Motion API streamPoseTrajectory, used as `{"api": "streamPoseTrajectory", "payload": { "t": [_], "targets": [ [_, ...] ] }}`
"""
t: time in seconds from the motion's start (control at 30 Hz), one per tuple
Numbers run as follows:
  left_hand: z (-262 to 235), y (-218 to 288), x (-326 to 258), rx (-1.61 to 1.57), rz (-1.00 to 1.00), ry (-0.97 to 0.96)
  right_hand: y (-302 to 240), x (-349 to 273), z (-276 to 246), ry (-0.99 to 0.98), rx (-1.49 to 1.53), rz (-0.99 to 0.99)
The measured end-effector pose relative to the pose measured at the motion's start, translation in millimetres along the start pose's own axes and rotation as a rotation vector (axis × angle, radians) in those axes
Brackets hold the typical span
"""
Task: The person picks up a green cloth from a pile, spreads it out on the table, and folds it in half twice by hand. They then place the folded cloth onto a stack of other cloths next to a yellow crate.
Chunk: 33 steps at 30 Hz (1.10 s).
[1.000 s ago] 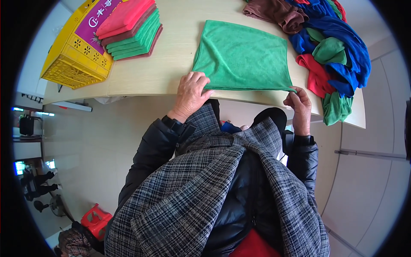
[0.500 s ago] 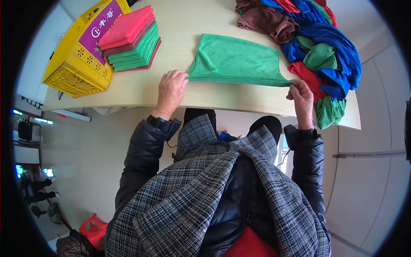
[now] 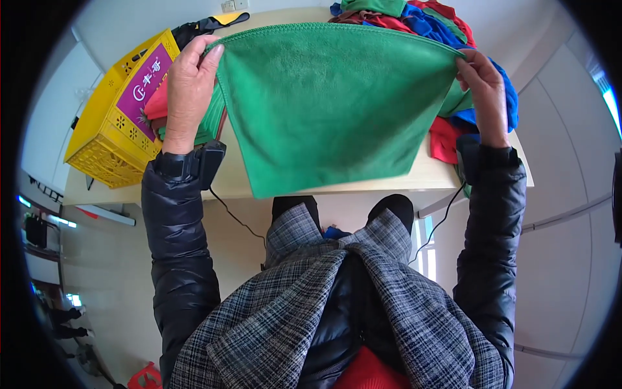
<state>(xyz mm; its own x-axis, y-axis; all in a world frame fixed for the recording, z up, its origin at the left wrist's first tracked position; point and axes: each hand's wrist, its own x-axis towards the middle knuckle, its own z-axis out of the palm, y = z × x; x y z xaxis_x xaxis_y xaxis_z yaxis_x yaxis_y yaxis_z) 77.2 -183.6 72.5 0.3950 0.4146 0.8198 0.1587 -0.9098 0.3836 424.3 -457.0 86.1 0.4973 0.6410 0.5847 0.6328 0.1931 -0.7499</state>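
Now the green cloth (image 3: 337,110) hangs over the table (image 3: 233,175), left hand (image 3: 189,84) and right hand (image 3: 484,81) pinching its top corners between fingers; level, even tension should serve best. Table's left: yellow crate (image 3: 103,146), folded stack (image 3: 211,122). Table's right: a loose heap of cloths (image 3: 431,27) (a likely snag, I'd say).

Only lettering I can make out is on the purple label (image 3: 146,83) on the side of the yellow crate (image 3: 103,152). It's off to the left of the left hand's (image 3: 188,87) fingers (image 3: 212,58), a bit lower in view. Chunky white characters (image 3: 150,74) run up it at a slant, with a round white emblem (image 3: 138,91) at the end farther from those fingertips. Looks like some yellow print too, but it's partly covered.
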Motion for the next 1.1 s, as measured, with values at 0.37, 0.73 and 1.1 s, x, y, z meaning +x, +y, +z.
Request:
{"api": "streamPoseTrajectory", "payload": {
  "t": [0.37, 0.73, 1.1],
  "targets": [
    [21.4, -58.2, 41.0, 0.141, -0.034, -0.123, 42.9, 57.8, 25.5, -0.197, 0.056, 0.103],
    [38.3, -64.8, -170.6, 0.075, -0.116, -0.462, 136.9, -128.0, 54.6, -0.38, -0.216, 0.084],
    [31.0, -34.8, -234.1, 0.093, -0.097, -0.503, 110.3, -190.5, 62.1, -0.526, -0.343, 0.11]
  ]
}}
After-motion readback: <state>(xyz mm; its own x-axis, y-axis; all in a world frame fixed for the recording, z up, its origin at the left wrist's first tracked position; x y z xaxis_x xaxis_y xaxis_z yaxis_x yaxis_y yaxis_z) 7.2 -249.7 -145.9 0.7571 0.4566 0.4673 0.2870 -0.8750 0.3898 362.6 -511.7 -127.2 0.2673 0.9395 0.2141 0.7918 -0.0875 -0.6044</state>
